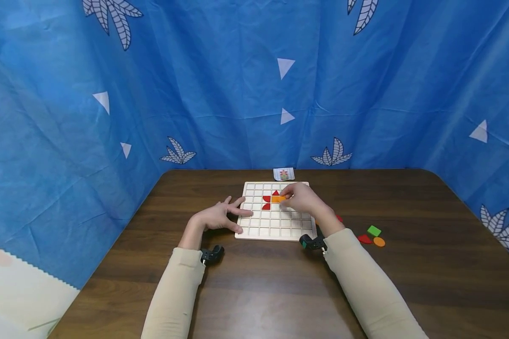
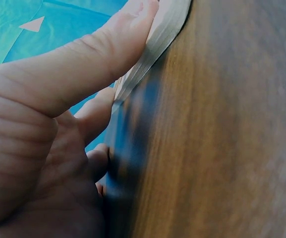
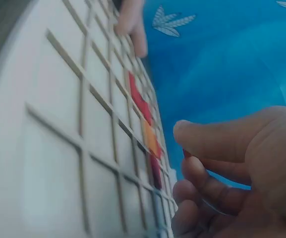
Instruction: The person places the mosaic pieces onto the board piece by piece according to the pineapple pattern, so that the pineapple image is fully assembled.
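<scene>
A white gridded board lies on the table. Red quarter-round pieces, a red triangle and orange pieces sit in its squares. My left hand has its fingers spread, thumb and fingertips touching the board's left edge. In the left wrist view the thumb presses against the board's side. My right hand is over the upper right of the board. Between thumb and index finger it pinches a small red piece, mostly hidden by the fingers, so its shape cannot be told.
A small pattern card lies behind the board. To the right are a green piece, a red piece and an orange disc; more pieces are partly hidden by the right forearm. A blue curtain hangs behind the table.
</scene>
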`<state>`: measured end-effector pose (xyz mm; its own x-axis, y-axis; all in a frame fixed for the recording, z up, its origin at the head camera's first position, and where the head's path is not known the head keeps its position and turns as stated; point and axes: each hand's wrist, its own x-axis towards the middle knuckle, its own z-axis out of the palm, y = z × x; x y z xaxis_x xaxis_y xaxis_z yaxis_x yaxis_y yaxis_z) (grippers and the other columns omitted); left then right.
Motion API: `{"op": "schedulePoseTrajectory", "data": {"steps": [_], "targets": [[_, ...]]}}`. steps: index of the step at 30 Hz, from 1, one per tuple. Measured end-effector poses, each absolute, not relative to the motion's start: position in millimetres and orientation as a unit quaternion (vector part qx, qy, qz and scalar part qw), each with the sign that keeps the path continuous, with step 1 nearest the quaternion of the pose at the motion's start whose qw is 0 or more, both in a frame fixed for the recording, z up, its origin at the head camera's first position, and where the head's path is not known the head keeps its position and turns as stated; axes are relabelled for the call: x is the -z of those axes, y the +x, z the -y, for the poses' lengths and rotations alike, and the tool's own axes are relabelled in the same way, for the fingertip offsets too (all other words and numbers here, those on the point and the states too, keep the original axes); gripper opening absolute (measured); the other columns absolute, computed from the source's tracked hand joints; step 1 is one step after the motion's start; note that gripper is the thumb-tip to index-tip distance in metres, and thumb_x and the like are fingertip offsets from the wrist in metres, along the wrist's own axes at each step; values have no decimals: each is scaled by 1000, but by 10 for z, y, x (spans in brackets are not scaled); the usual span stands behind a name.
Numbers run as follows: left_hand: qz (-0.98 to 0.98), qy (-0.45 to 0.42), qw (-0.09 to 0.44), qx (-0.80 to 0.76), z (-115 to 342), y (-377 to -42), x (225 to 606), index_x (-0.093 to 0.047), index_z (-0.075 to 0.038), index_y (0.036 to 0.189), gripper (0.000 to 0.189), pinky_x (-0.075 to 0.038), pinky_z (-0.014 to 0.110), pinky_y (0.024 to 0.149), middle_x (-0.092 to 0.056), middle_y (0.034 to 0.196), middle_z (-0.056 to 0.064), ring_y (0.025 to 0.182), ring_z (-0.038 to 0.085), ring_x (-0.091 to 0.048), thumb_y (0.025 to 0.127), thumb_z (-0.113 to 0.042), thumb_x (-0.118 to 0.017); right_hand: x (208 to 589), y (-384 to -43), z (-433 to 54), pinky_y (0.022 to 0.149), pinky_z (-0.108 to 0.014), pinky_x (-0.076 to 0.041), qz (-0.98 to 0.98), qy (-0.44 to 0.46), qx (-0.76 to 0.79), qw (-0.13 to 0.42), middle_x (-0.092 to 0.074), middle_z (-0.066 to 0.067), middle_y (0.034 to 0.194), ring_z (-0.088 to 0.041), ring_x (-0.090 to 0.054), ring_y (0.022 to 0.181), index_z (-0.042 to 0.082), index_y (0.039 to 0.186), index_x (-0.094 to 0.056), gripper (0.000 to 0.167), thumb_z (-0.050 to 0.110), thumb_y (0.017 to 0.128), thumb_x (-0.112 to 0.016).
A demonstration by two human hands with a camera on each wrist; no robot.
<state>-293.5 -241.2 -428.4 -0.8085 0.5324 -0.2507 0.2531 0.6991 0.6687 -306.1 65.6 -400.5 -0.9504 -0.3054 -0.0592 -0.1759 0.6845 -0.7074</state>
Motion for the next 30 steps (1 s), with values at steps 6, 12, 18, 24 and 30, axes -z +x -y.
{"op": "schedulePoseTrajectory", "data": {"steps": [6, 12, 18, 24, 30], "targets": [[-901, 222, 214, -304, 2394, -2928, 4268, -64, -35, 141, 61, 3, 75, 121, -14, 175, -4, 160, 39, 12, 84, -36, -85, 4099, -3071, -519, 88, -36, -51, -920, -153, 355, 70, -69, -9, 101, -22, -60, 93, 1, 112, -74, 27, 12, 88, -79], [-903, 221, 215, -300, 2387, -2928, 4267, -64, -36, 141, 60, 3, 75, 120, -15, 175, -3, 160, 40, 11, 85, -36, -84, 4141, -3043, -456, 88, -38, -53, -927, -154, 335, 65, -70, -10, 101, -22, -60, 92, 1, 110, -74, 24, 7, 86, -73], [-901, 218, 216, -307, 2392, -2909, 4260, -64, -35, 141, 60, 4, 74, 121, -15, 175, -2, 160, 39, 11, 85, -35, -84, 4156, -3029, -420, 83, -36, -53, -931, -157, 325, 55, -71, -9, 98, -20, -60, 89, 2, 106, -75, 24, 5, 83, -72], [-899, 220, 215, -312, 2395, -2894, 4260, -64, -33, 141, 60, 4, 74, 121, -16, 174, -1, 160, 40, 11, 85, -33, -84, 4164, -3019, -404, 82, -34, -52, -933, -150, 323, 43, -71, -5, 92, -19, -61, 87, 6, 102, -77, 19, 5, 83, -73], [-897, 225, 214, -315, 2403, -2899, 4262, -64, -33, 141, 60, 5, 73, 121, -15, 174, -1, 160, 40, 12, 85, -33, -84, 4155, -3007, -395, 81, -33, -52, -931, -143, 334, 31, -72, -5, 89, -18, -63, 84, 6, 97, -78, 11, 4, 86, -75]]}}
